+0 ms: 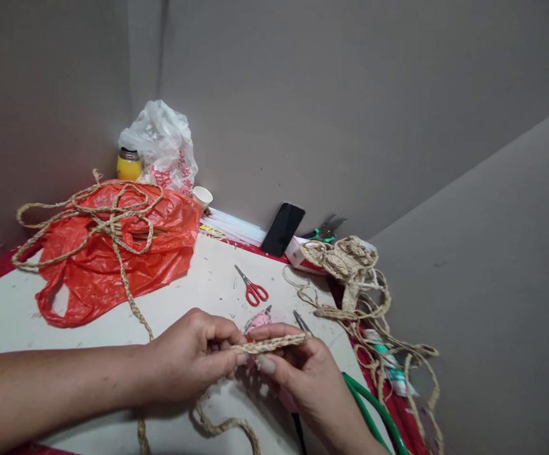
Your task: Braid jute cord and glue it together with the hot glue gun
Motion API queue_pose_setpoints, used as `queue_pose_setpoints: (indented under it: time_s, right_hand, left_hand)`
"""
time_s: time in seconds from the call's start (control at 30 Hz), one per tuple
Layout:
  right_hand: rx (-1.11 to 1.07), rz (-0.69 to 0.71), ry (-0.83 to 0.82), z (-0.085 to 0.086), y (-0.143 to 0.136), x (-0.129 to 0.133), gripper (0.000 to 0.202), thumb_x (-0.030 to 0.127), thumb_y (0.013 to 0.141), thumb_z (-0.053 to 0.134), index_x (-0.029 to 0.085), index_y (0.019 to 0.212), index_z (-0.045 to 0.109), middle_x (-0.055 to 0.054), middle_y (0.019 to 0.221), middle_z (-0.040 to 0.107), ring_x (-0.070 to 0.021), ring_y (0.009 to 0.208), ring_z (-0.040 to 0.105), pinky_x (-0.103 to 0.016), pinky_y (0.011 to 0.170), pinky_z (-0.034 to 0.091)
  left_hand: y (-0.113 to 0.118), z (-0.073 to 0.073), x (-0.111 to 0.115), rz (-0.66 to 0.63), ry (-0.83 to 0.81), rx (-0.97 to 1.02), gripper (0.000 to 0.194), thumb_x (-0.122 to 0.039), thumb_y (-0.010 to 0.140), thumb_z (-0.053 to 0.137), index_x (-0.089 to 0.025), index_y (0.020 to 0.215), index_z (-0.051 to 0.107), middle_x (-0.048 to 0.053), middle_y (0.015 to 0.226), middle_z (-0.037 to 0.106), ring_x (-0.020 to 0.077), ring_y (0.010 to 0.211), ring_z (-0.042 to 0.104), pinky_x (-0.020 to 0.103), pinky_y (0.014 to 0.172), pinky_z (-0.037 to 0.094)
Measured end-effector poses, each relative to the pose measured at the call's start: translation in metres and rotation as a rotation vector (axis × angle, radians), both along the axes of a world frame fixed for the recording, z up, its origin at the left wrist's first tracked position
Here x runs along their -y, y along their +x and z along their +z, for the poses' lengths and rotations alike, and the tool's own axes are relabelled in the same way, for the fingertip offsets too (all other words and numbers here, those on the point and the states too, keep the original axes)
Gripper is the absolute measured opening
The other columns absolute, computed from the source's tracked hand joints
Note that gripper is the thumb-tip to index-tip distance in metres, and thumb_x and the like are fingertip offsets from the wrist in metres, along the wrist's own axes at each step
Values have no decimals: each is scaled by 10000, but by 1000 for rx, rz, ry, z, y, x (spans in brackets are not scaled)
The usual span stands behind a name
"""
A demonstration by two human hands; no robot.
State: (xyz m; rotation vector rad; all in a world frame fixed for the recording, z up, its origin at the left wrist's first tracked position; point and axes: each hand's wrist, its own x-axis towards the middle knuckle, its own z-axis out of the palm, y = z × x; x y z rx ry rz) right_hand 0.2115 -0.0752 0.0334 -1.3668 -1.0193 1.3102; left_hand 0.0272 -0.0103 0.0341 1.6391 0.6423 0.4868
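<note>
Braided strip (pixel 278 342), straw-coloured, held in two hands

Position: lower centre of the frame, above the counter (pixel 217 259). Strip runs nearly level between the hands. Left hand (pixel 193 354): grip pinching the strip's left portion between thumb and fingers. Right hand (pixel 309 373): grip closed on the strip, which lies between thumb and index finger, its right end by the base of that finger.

Close by: pink object (pixel 259 319), mostly hidden behind the hands; red-handled scissors (pixel 253 287), lying just above it.

Containers: red plastic bag (pixel 160 272), left of the frame, spread on the counter, a looped braided cord (pixel 113 221) on top. White plastic bag (pixel 165 133), upper left, crumpled; contents cannot be told. Yellow jar (pixel 129 166), beside it, dark at the top; contents hidden. White cup (pixel 203 198), at the white bag's lower right, pale inside visible. Red-and-white box (pixel 297 254), right of centre, beside the black phone (pixel 283 229); woven pieces (pixel 345 256) overlap it; inside not visible.
</note>
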Motion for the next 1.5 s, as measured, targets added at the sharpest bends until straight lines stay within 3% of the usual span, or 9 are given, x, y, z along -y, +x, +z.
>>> queue_pose_setpoints:
  time_s: [0.17,0.27,0.5,0.7,0.83,1.03,1.2,1.33,1.5]
  right_hand:
    - [124,3,79,9,-7,4,169,343,728,769,185,707,713,63,481,516,-51,441,412,-186,527,436]
    - [166,-8,85,12,-8,6,196,353,730,764,175,683,697,71,461,484,-42,414,351,-172,459,381]
    - [46,-60,52,-1,-1,2,204,327,676,815,160,727,710,24,513,604,-68,453,477,-170,444,376]
    - [-62,-185,74,4,-2,-3,221,314,597,857,163,683,720,17,489,619,-65,410,484,-164,411,386]
    - [25,-221,89,5,-3,-3,234,340,601,850,165,674,714,18,469,609,-74,405,484,-171,408,395]
    - [109,-80,76,1,-3,2,210,372,713,781,176,735,708,-14,575,688,-82,470,520,-180,479,428]
    - [159,-54,73,13,0,-1,326,369,637,826,183,880,713,-43,700,728,-132,548,598,-214,510,473]
    - [176,-111,174,18,-3,-1,220,382,659,796,180,694,717,-21,550,678,-130,463,567,-214,443,453]
    - [115,-162,201,13,-6,2,273,391,704,774,180,600,635,34,443,582,-70,390,459,-164,408,393]
  left_hand:
    - [0,1,4,-33,46,-4,243,-269,851,520,-118,691,623,-30,573,525,74,533,450,178,521,348]
    - [0,3,3,-40,-52,12,244,-278,851,520,-119,695,619,-22,583,542,73,529,451,177,513,353]
    - [2,-2,-6,-30,-304,71,363,-349,699,724,-121,968,640,-40,593,552,64,493,427,176,486,327]
    - [2,2,-11,10,-447,152,389,-487,739,667,-117,843,608,46,705,672,84,497,543,203,510,415]
    - [5,-1,-10,53,-453,183,368,-433,697,739,-135,880,623,-1,670,654,63,471,508,186,486,420]
    - [6,-2,-3,70,-405,166,253,-361,735,720,-113,776,688,-42,542,561,45,455,427,153,446,369]
    - [3,2,-6,104,-304,162,185,-291,765,675,-107,766,703,-44,515,537,49,460,407,159,445,316]
    - [3,1,-7,88,-282,138,196,-295,773,653,-105,781,700,-43,513,519,57,459,400,173,443,305]
    - [3,2,-5,65,-318,109,196,-295,742,674,-99,752,680,-56,490,487,49,435,391,172,433,304]
